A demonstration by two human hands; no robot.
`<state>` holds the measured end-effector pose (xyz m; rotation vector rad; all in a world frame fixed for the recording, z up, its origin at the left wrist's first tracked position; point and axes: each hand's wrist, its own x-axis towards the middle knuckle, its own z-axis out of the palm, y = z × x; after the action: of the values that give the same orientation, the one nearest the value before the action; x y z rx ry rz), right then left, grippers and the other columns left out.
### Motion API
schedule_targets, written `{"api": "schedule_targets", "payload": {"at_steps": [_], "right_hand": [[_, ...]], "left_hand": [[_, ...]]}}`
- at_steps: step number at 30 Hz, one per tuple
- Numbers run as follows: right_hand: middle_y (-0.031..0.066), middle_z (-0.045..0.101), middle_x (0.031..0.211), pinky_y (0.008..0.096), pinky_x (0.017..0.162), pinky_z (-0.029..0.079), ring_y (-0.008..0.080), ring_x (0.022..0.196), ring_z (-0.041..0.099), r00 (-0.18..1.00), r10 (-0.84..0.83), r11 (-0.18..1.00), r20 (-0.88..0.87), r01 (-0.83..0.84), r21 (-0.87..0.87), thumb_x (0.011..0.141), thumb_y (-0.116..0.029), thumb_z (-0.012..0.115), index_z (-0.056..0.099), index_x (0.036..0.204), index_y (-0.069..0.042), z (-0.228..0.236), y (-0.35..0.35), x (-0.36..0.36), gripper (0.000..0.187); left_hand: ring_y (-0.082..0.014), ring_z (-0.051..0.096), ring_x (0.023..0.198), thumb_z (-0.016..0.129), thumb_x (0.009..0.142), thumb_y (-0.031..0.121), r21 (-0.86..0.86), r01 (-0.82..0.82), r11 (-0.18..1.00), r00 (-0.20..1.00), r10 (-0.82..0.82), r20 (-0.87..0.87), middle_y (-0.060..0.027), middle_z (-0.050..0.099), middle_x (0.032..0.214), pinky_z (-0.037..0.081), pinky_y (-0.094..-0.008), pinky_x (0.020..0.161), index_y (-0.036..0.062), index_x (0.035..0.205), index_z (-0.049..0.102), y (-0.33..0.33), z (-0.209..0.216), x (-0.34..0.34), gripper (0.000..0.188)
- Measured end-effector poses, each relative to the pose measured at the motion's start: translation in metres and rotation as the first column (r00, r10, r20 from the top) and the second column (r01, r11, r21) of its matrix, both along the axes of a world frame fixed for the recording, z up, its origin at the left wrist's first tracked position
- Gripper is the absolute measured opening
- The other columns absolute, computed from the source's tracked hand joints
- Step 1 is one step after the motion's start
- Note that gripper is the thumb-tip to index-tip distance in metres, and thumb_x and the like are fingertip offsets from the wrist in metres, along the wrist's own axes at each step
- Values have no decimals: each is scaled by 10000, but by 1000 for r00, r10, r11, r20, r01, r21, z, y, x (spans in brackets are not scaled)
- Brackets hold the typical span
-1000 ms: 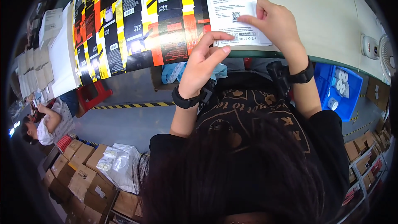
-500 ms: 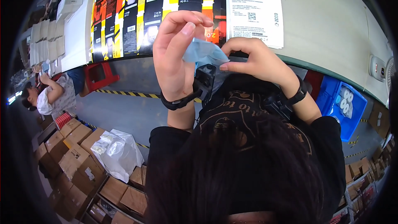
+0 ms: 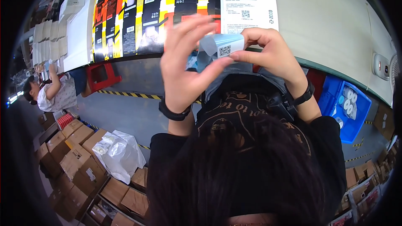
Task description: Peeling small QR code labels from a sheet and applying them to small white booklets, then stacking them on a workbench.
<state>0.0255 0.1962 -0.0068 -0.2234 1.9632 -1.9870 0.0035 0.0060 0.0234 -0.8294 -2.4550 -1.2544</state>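
Note:
A light blue label strip (image 3: 206, 60) curls in front of me, with a white sticker bearing a small square code (image 3: 235, 47) on it. My right hand (image 3: 274, 54) pinches its right end between thumb and fingers. My left hand (image 3: 181, 69) is beside the left end, slightly blurred, with its fingers stretched out and apart. Its thumb reaches to the strip's lower edge; whether it touches is unclear. Beyond my hands, flat black, yellow and orange printed box blanks (image 3: 153, 16) lie on the table, with a white printed sheet (image 3: 263, 11) at their right.
The pale table (image 3: 322, 29) has a white device (image 3: 380, 68) at its right end. A blue bin (image 3: 325, 96) with white rolls stands at my right. Left are paper stacks (image 3: 52, 37), a red stool (image 3: 100, 79) and a seated person (image 3: 58, 92). Cardboard boxes (image 3: 79, 163) sit behind.
The strip has turned, bringing its white coded sticker into view. My left hand has opened its fingers and tilted toward the strip; my right hand has moved slightly up while still pinching it.

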Motion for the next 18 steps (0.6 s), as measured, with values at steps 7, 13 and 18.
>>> {"api": "schedule_targets", "payload": {"at_steps": [7,13,18], "right_hand": [[48,634,869,281,786,448,130,802,587,992,-12,989,-128,31,148,749,-125,663,606,949,-19,7,8,3,234],[85,542,1174,426,1014,262,234,1142,459,816,197,641,-543,312,701,749,-277,645,500,1185,-88,-21,15,1,497],[74,458,1290,467,1071,122,246,1268,325,875,210,517,-436,279,809,756,-342,618,422,1284,-135,-22,38,16,600]], "left_hand": [[-165,508,572,652,740,84,254,-65,965,878,-66,475,-60,587,639,243,-422,1044,-14,782,617,7,-28,2,113],[-183,428,483,638,755,88,168,-92,981,879,1,477,-85,532,565,248,-424,1042,-34,703,588,11,-43,2,142],[-203,453,509,620,772,85,87,34,996,906,-68,419,-99,504,552,294,-416,1015,-42,717,585,13,-51,4,143]]}}
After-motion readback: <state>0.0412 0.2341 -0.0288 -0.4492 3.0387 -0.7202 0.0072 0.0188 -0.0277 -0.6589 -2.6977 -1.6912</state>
